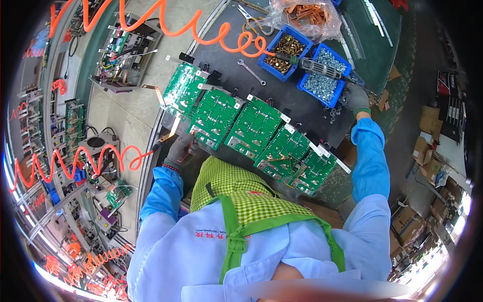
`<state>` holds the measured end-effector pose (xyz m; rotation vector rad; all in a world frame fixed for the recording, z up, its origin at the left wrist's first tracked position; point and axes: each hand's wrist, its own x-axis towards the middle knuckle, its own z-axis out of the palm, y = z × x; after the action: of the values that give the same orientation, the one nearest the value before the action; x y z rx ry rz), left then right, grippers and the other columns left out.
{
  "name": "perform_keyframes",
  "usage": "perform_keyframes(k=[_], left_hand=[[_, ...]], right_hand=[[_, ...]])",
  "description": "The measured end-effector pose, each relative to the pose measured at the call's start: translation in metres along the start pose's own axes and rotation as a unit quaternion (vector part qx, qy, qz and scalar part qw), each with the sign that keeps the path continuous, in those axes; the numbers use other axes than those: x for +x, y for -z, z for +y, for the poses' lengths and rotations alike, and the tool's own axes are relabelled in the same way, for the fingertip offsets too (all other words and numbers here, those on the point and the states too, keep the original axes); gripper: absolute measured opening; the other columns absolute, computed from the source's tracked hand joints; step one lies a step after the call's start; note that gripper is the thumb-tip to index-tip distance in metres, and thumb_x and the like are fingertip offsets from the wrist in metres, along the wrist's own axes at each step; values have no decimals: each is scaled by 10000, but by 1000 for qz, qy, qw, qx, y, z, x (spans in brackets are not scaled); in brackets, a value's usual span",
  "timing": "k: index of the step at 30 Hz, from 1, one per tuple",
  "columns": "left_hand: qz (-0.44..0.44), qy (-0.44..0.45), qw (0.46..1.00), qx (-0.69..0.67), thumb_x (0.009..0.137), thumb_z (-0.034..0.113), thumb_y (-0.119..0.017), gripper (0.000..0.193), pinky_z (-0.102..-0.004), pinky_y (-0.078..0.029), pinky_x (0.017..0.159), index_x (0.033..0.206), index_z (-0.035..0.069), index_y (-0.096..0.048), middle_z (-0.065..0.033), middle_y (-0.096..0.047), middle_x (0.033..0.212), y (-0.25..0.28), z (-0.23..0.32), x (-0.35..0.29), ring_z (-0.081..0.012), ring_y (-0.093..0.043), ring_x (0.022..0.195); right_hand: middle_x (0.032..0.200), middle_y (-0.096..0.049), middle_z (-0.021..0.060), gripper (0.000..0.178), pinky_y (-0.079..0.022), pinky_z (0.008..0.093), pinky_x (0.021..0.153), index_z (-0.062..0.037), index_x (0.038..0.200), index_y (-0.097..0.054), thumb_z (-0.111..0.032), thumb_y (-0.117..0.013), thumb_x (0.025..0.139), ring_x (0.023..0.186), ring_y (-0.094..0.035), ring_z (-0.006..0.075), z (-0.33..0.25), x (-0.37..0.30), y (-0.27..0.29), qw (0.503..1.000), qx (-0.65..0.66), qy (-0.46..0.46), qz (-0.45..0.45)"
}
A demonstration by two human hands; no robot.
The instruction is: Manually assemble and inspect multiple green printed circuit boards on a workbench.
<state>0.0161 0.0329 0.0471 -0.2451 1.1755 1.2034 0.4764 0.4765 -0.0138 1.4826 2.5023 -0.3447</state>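
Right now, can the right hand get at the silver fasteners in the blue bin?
Probably yes: the right hand is right beside the blue bin, and though a grey power tool crosses it, many silver fasteners lie uncovered.

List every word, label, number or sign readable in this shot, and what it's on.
Light-blue cloth work shirt: red lettering on the chest, upside down in view; wording not copied here.
Yellow-green checked cloth apron: red mark, too small to read.
Green rectangular circuit boards: any markings too small to read.
Grey cylindrical power tool: same.
Brown cardboard boxes at right: any print too blurred to read.
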Motion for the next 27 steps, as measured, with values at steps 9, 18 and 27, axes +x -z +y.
perform_keyframes(k=[9,18,27], left_hand=[[9,-1,1000,17,866,193,-615,197,-168,-415,484,971,40,-548,-36,-558,821,-1,1,0,-106,-537,653],[16,-19,1000,19,886,213,-597,201,-202,-410,475,940,21,-572,-32,-558,738,5,1,3,-102,-526,576],[48,-29,988,145,886,184,-601,178,-191,-415,441,940,17,-569,-37,-550,722,13,0,13,-88,-515,549]], right_hand=[[1032,-611,152,226,-483,457,786,-104,984,-621,-248,-497,861,920,-598,358,-18,-17,7,997,19,53,55],[1002,-640,108,194,-495,409,766,-102,963,-661,-210,-598,815,926,-616,291,-52,-24,20,969,180,63,157],[953,-587,107,251,-509,423,738,-156,1006,-630,-75,-503,804,983,-572,303,-101,-17,19,978,-111,173,23]])
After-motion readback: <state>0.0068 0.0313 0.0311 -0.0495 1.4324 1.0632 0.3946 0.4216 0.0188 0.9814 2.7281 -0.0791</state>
